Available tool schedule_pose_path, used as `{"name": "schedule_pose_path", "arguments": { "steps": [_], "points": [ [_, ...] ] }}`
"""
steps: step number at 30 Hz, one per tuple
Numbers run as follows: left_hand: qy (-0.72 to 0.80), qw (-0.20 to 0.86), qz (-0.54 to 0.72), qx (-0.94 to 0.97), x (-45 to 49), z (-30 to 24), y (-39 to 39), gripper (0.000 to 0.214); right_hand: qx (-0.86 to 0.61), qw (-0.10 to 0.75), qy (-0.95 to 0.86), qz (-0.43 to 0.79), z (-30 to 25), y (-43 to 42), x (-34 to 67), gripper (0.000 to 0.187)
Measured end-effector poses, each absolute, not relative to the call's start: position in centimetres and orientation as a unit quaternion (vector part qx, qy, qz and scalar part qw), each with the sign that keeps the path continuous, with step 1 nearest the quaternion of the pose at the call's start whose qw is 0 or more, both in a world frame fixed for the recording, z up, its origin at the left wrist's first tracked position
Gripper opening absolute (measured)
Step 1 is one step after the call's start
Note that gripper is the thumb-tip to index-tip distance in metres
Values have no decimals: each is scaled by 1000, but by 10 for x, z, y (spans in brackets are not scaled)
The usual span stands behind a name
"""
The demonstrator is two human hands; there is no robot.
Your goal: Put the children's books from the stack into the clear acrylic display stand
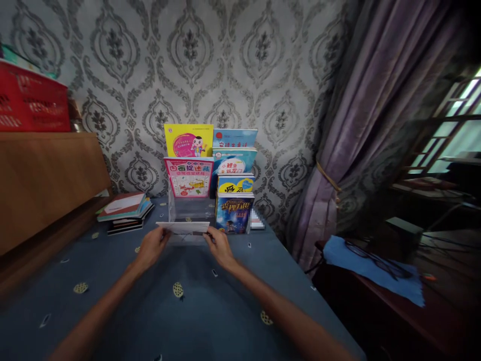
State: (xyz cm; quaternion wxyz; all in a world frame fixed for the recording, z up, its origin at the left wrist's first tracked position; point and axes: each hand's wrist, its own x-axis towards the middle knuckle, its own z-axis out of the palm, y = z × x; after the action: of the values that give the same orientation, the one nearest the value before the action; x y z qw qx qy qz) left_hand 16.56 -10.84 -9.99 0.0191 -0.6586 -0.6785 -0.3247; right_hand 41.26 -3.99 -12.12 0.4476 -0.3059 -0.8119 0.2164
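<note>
My left hand [152,245] and my right hand [221,246] grip opposite ends of a thin book [182,227], seen nearly edge-on, so its cover is hidden from me. It is held in front of a clear book rack [172,209]. In the rack's left column stand a pink picture book [190,178] and, behind it, a yellow book [188,138]. Its right column holds a dark blue book [232,214] in front, then a yellow-and-white book [235,184] and two blue books [240,160] farther back.
Several books lie in a pile [126,213] at the left, beside a wooden cabinet [48,175] bearing a red basket [33,98]. A patterned blue cloth [165,321] covers the table. On the right are a purple curtain [330,185] and glasses [379,260] on a blue cloth.
</note>
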Motion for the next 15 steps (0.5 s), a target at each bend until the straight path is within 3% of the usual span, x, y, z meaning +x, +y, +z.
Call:
{"name": "schedule_pose_path", "arguments": {
  "steps": [10,15],
  "points": [
    [-585,128,-406,-690,170,19,-54,21,-317,469,-824,23,1,18,413,23],
    [-570,160,-446,-671,165,59,-23,18,-318,485,-814,0,43,43,405,25]
  ]
}}
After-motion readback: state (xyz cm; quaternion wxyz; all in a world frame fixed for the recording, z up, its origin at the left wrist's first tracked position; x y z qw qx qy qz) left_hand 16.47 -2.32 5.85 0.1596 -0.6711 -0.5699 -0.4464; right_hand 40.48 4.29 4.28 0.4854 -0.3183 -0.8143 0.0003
